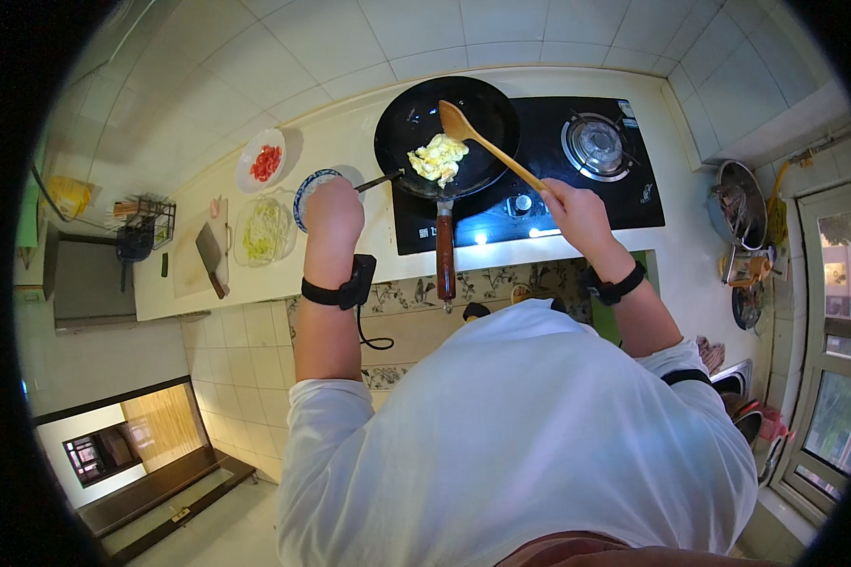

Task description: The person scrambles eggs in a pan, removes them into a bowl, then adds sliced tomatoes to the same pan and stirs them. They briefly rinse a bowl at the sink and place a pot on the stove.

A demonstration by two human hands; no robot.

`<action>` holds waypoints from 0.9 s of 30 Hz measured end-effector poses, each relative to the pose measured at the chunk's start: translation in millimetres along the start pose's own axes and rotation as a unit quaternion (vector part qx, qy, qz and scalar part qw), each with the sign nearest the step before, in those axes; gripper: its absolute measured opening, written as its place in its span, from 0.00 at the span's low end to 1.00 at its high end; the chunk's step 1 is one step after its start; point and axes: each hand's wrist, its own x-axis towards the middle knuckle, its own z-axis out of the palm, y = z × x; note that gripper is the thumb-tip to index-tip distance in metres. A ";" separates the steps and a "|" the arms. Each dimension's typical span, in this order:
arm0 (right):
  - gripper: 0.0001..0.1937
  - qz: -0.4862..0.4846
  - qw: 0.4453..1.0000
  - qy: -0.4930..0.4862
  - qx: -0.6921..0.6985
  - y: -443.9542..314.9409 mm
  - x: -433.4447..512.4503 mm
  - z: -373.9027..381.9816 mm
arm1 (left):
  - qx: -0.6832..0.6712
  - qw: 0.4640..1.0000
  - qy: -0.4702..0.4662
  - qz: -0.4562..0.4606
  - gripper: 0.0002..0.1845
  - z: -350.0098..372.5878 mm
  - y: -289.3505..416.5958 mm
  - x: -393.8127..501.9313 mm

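My right hand (pixel 574 212) grips the handle of a wooden spatula (pixel 493 149). The blade rests over a black wok (pixel 404 120) on the left side of the gas hob, just above a clump of scrambled egg (pixel 438 159). The wok's brown wooden handle (pixel 445 255) points toward me. My left hand (pixel 335 211) is closed around a slender dark utensil (pixel 379 181), whose tip reaches the wok's left rim; its exact kind is unclear. Beneath that hand stands a blue-and-white bowl (pixel 301 198), mostly covered, its contents hard to see.
Left on the counter are chopped red pieces on a white plate (pixel 244 164), shredded green vegetable in a clear dish (pixel 262 230), and a cleaver (pixel 210 254) on a cutting board (pixel 184 273). The second burner (pixel 596 147) is right of the wok. Pans hang at the right wall.
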 end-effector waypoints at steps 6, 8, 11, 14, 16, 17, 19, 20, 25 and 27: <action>0.12 -0.034 0.994 -0.017 -0.104 1.4 3.7 13.3 | -0.011 0.999 -0.034 0.003 0.11 17.5 8.8 0.9; 0.11 -0.048 0.993 -0.038 -0.100 -0.8 -1.2 14.7 | -0.024 0.999 -0.028 -0.008 0.12 21.4 12.4 -0.8; 0.10 -0.071 0.994 -0.056 -0.059 -4.7 -12.5 13.7 | -0.042 0.999 -0.008 0.000 0.12 28.3 14.6 -5.2; 0.09 -0.062 0.995 -0.074 0.007 -7.5 -21.1 13.0 | -0.054 0.998 0.007 0.021 0.12 35.9 18.2 -11.0; 0.09 -0.040 0.992 -0.100 0.066 -7.9 -24.0 14.3 | -0.063 0.998 0.017 0.024 0.12 39.1 22.6 -16.7; 0.09 -0.031 0.991 -0.101 0.088 -7.8 -24.9 15.9 | -0.070 0.997 0.025 0.020 0.12 40.0 25.7 -19.5; 0.10 -0.020 0.985 -0.101 0.140 -6.3 -25.2 19.8 | -0.068 0.997 0.035 0.021 0.12 38.6 31.0 -22.7; 0.10 0.006 0.980 -0.108 0.170 -4.8 -24.9 21.7 | -0.060 0.997 0.037 0.025 0.12 36.7 33.5 -23.6; 0.12 0.116 0.933 -0.135 0.311 4.5 -21.6 26.0 | -0.027 0.999 0.031 0.029 0.10 17.0 39.2 -25.4; 0.12 0.094 0.939 -0.149 0.294 7.4 -20.2 22.3 | -0.022 0.999 0.025 0.029 0.09 5.1 40.6 -25.4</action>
